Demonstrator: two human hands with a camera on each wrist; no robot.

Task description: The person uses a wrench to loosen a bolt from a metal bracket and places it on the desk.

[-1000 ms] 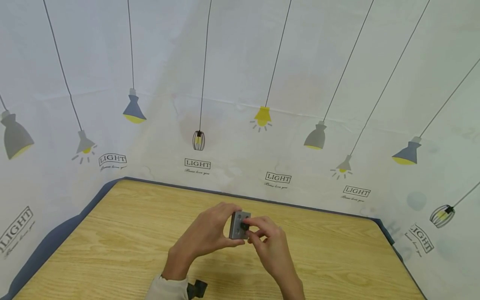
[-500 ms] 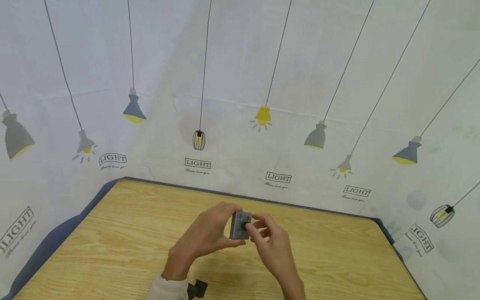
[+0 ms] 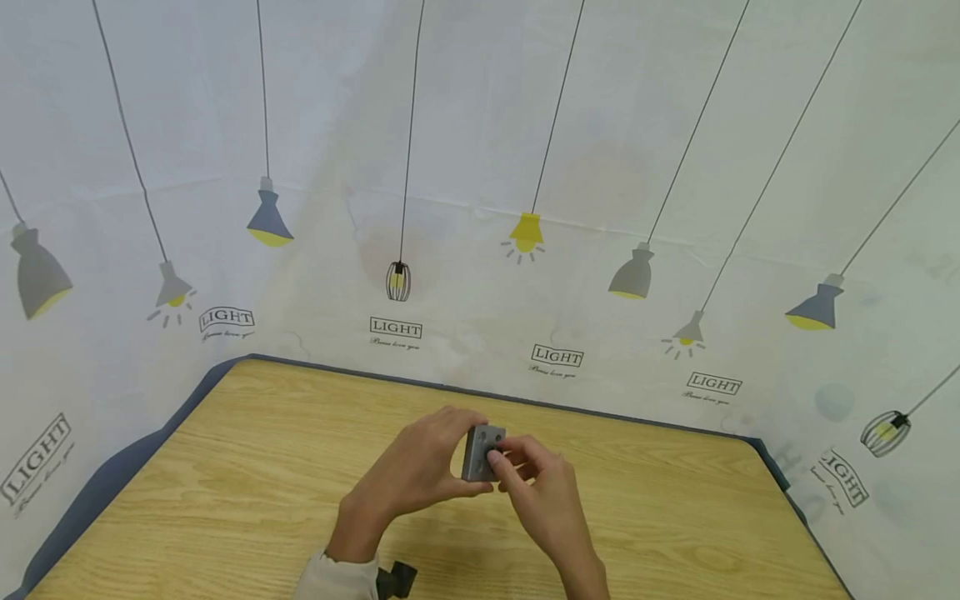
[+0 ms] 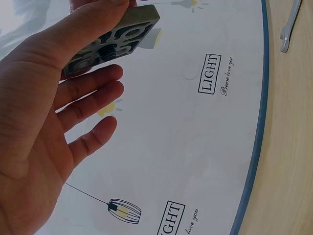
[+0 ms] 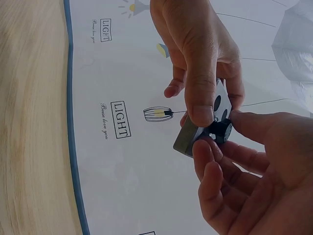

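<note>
A grey square block (image 3: 474, 454) with round holes in its face is upright over the table. My left hand (image 3: 416, 458) grips it by its edges, thumb at the bottom and fingers at the top in the head view. The left wrist view shows the block's recessed back (image 4: 110, 44) and the other left fingers (image 4: 90, 90) spread away from it. At the front face, my right hand (image 3: 543, 492) pinches a small black ribbed knob (image 5: 223, 131) between thumb and fingers, in the middle of the holes. Fingers cover part of the knob.
The wooden table (image 3: 285, 433) spreads beneath both hands, bordered by a blue edge. White curtain (image 3: 465, 167) printed with lamps stands behind it. A slim grey wrench-like tool (image 4: 289, 29) lies on the table in the left wrist view. A black piece (image 3: 397, 579) sits by the left sleeve.
My right thumb and fingers have shifted on the knob, the thumb now over its front. The left hand keeps its grip, and the block has moved very slightly right and down.
</note>
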